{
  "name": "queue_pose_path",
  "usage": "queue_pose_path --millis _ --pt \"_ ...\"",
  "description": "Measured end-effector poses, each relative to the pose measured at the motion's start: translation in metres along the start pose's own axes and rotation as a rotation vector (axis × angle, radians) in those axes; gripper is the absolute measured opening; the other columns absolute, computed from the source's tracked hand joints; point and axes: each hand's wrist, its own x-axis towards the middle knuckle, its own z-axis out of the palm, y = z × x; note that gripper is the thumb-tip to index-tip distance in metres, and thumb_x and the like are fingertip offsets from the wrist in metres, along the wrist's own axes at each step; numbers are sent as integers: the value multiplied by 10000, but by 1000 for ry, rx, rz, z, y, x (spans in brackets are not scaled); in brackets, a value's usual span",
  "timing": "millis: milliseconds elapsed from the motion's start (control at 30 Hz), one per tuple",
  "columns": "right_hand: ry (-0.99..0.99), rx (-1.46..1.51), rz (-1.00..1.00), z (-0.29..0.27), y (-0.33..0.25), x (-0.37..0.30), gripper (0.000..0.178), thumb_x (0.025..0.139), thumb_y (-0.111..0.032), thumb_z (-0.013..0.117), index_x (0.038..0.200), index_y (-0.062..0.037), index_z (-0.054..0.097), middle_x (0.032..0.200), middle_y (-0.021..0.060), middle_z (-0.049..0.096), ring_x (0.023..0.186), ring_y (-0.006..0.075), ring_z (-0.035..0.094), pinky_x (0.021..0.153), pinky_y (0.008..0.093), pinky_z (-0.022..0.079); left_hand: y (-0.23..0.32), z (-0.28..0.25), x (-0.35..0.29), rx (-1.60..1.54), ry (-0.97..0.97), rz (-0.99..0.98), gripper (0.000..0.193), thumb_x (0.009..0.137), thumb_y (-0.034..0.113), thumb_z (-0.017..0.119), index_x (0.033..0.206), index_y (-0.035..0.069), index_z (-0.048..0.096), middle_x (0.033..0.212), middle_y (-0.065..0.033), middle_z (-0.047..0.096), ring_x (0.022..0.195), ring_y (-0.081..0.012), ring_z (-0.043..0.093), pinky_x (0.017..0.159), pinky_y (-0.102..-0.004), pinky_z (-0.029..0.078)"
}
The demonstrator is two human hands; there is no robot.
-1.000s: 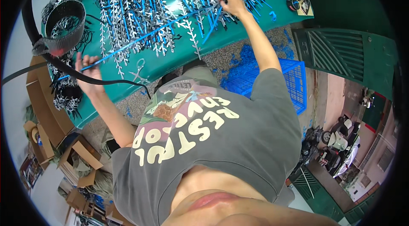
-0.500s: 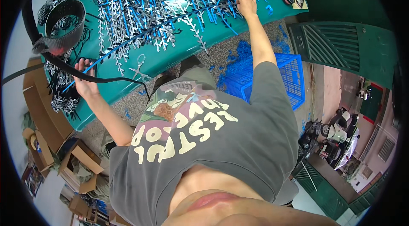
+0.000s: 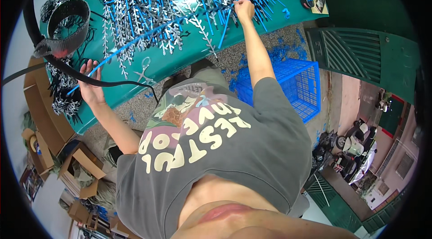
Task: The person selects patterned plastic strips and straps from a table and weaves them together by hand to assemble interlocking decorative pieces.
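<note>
A long, narrow blue and dark strip point(image 3: 123, 48) stretches slantwise over the green table, slightly blurred. My right hand point(image 3: 244, 10) is closed around its far-right part, above the near edge of a heap of leafy strands. At the table's left end my left hand point(image 3: 93, 89) has its palm turned up and fingers partly extended, with the strip held across them and its blue tail sticking out beyond. A black cable hides part of these fingers. Black and silver leaf-shaped strands point(image 3: 171, 40) mixed with blue strips spread beneath the strip.
Scissors point(image 3: 144, 73) lie at the table's point(image 3: 130, 77) near edge. A dark ring-shaped holder point(image 3: 67, 27) on a black cable hangs at left. A blue crate point(image 3: 297, 88) stands on the floor right of me, beside blue scraps. Cardboard boxes point(image 3: 83, 167) are at lower left.
My right hand has moved left and slightly up, with the strip in it. The strip now bows and blurs more between my hands. My left hand stays nearly in place.
</note>
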Motion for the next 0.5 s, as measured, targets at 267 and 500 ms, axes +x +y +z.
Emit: queue_pose_path --millis 267,500 --pt "93 28 32 -17 43 49 297 666 -362 693 745 -76 695 729 144 649 698 313 627 647 392 482 46 -77 17 -113 269 203 449 914 407 347 973 -24 459 1148 -247 504 1098 -391 469 963 -507 382" --pt "464 84 -482 -17 -50 -22 302 699 -222 633 945 -56 577 914 142 550 915 314 487 806 428 366 41 -110 -10 -403 -80 0 365 906 236 377 1062 -79 474 1163 -256 471 1115 -372 442 967 -531 359"
